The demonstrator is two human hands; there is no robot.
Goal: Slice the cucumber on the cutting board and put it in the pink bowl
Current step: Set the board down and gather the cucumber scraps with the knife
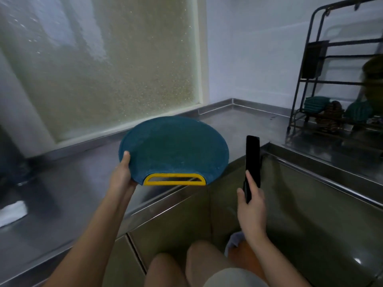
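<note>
- Left grip (122,175) pinches the rim of one round teal cutting board (174,148), thumb on top and fingers beneath.
- Right grip (251,206) is curled round the handle of one black knife (252,156), blade pointing up and away.
- The board has one yellow handle (175,179) and is held tilted above the steel counter (72,193), at the edge of one sink (310,204).
- One dark wire rack (331,79) stands far right, and one frosted window (114,69) sits behind the counter.

Teal cutting board (174,148), yellow handle (175,179); black knife (252,160).
</note>
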